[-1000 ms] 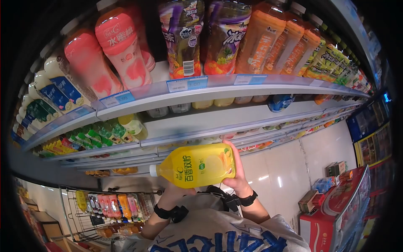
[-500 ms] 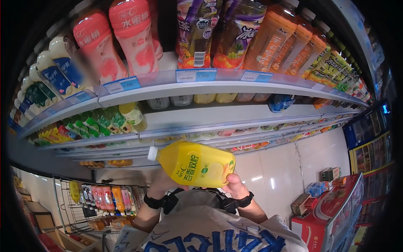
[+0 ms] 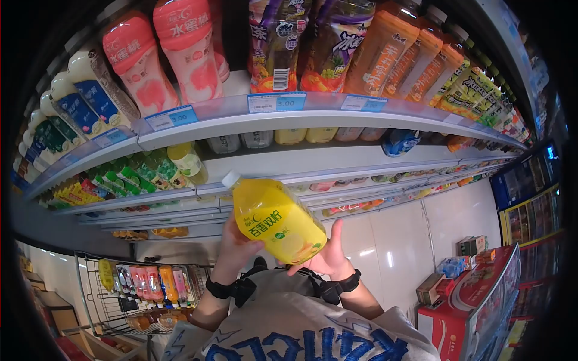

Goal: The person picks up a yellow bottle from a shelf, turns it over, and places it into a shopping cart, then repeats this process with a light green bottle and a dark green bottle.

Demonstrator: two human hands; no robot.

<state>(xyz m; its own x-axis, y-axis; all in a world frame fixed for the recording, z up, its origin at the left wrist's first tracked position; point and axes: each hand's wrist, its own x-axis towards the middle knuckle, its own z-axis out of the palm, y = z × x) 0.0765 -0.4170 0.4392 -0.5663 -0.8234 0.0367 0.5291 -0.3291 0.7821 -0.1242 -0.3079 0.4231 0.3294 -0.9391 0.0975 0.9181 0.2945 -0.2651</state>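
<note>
Light grey shirt [image 3: 271, 304], large blue lettering [image 3: 328, 346]; black buckled straps [image 3: 221, 289], both wrists.

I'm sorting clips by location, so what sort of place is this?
Most likely a shop's drinks aisle: the long shelf is lined with bottles, price labels reading 3.00 run along its edge, and a wire cart loaded with drinks stands nearby.

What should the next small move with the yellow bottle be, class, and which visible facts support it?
Probably close the right hand around the base of the yellow bottle to steady it: the bottle leans, the left hand grips its side, and the right hand is open near the base, thumb clear.
</note>
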